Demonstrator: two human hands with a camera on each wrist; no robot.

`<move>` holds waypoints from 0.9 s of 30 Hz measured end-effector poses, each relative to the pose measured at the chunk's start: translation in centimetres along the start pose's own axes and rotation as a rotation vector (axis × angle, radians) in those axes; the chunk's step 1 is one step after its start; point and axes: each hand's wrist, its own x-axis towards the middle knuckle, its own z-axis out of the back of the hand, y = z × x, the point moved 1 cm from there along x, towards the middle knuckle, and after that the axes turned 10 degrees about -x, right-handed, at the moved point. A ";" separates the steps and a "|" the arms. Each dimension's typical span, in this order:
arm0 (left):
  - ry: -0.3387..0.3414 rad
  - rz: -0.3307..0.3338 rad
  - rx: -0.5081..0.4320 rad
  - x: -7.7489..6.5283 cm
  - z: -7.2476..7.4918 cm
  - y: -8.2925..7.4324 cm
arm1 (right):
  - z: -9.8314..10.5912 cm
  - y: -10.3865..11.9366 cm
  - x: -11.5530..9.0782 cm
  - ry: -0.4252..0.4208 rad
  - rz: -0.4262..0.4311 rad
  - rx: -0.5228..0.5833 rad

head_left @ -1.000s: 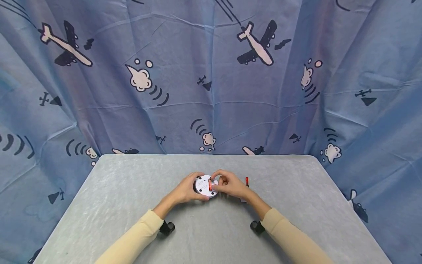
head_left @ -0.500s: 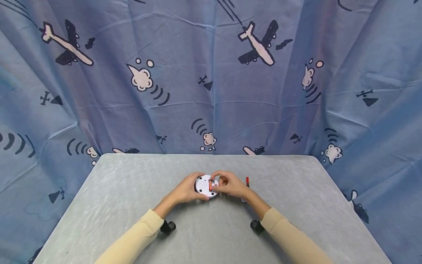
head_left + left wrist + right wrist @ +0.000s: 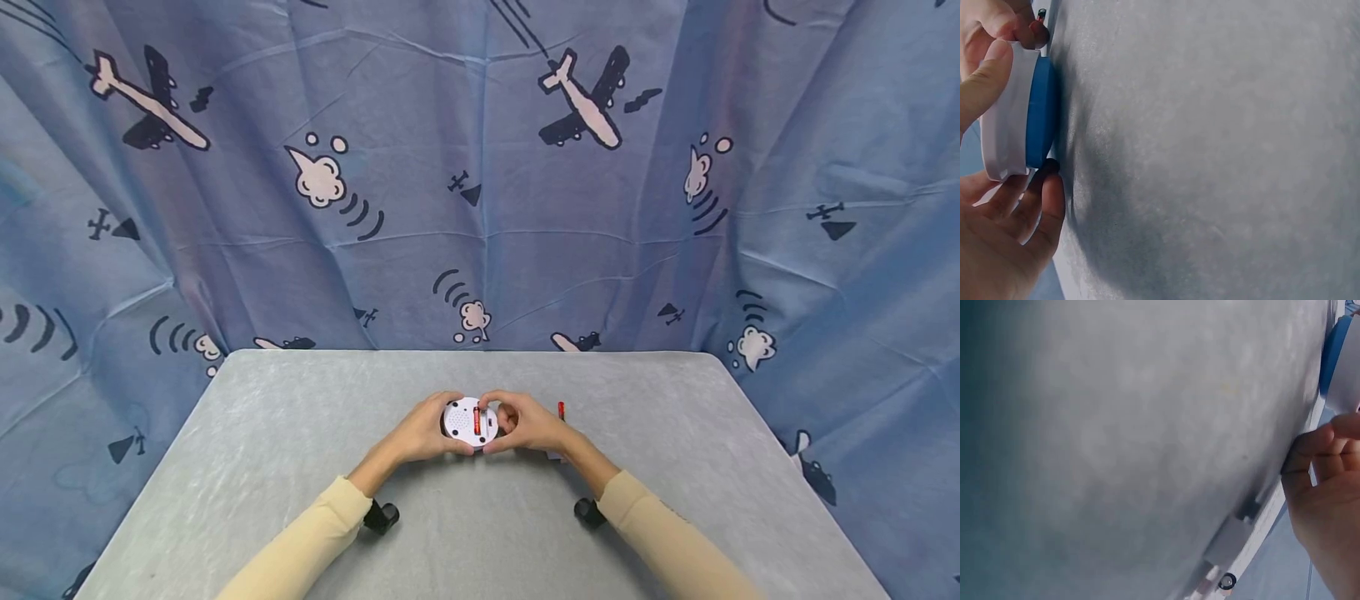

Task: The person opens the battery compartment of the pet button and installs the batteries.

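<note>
Right thumb [image 3: 501, 444] moved off the battery [image 3: 477, 422] to five o'clock on the white device [image 3: 459, 422], mid bench [image 3: 465, 533]. Left fingers [image 3: 442, 398] grip it half-open from nine; right fingers [image 3: 499, 395] curl round three. I'd press evenly.

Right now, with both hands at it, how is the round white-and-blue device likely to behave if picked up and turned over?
Probably stiff: the device shows a clean round outline between the left hand and right hand. Perhaps slightly slippery, since its white shell looks smooth. The red battery might drop out, as no cover shows over it.
</note>
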 end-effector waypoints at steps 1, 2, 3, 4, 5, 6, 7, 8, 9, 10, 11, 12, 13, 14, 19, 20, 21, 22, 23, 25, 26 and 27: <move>-0.001 0.001 -0.004 0.0 0.0 0.0 | -0.1 0.0 0.0 0.000 -0.002 -0.004; -0.001 0.005 -0.007 -0.1 0.0 0.0 | -0.1 0.1 0.0 -0.001 -0.009 -0.005; 0.000 0.009 -0.010 -0.1 0.0 0.0 | -0.2 0.1 0.0 -0.003 -0.012 -0.003; -0.002 0.011 -0.010 -0.1 0.0 0.0 | -0.2 0.1 0.0 -0.006 -0.017 -0.003; -0.005 0.010 -0.012 -0.1 0.0 0.0 | -0.3 0.1 0.0 -0.009 -0.022 -0.005; -0.005 0.015 -0.012 -0.1 0.0 0.0 | -0.3 0.1 0.0 -0.010 -0.029 -0.006; -0.007 0.016 -0.011 -0.1 0.0 0.0 | -0.3 0.1 0.0 -0.009 -0.031 -0.006; -0.007 0.018 -0.009 -0.1 -0.1 0.0 | -0.3 0.0 0.0 -0.009 -0.033 -0.006; -0.008 0.017 -0.007 -0.1 -0.1 0.1 | -0.3 -0.1 0.0 -0.009 -0.034 -0.005; -0.008 0.017 -0.007 -0.2 -0.1 0.1 | -0.3 -0.3 0.0 -0.008 -0.037 -0.007; -0.009 0.017 -0.008 -0.2 -0.1 0.1 | -0.3 -0.3 0.0 -0.008 -0.037 -0.006; -0.008 0.020 -0.005 -0.1 -0.1 0.1 | -0.3 -0.4 0.0 -0.009 -0.036 -0.005; -0.007 0.019 -0.005 -0.2 -0.1 0.0 | -0.3 -0.5 0.0 -0.010 -0.033 -0.005; -0.007 0.018 -0.005 -0.2 -0.1 0.0 | -0.3 -0.5 0.0 -0.011 -0.034 -0.008; -0.005 -0.002 -0.005 -0.1 0.0 -0.2 | -0.3 -0.5 -0.1 -0.013 -0.011 -0.023; -0.003 -0.004 -0.005 -0.1 0.0 -0.3 | -0.3 -0.4 -0.1 -0.013 -0.008 -0.026; -0.001 -0.005 -0.004 -0.1 0.0 -0.3 | -0.3 -0.4 -0.1 -0.013 -0.006 -0.029; 0.001 -0.005 -0.003 -0.1 0.0 -0.3 | -0.3 -0.3 -0.1 -0.015 -0.005 -0.033; 0.002 -0.005 -0.003 -0.1 0.0 -0.2 | -0.3 -0.2 -0.1 -0.017 -0.004 -0.036; 0.002 -0.004 -0.001 -0.1 0.0 -0.1 | -0.2 -0.1 -0.1 -0.020 -0.011 -0.037; 0.000 -0.007 -0.004 -0.1 0.0 -0.1 | -0.2 0.0 -0.1 -0.022 -0.015 -0.038; -0.002 -0.010 -0.003 -0.1 0.0 -0.1 | -0.2 0.1 0.0 -0.024 -0.020 -0.042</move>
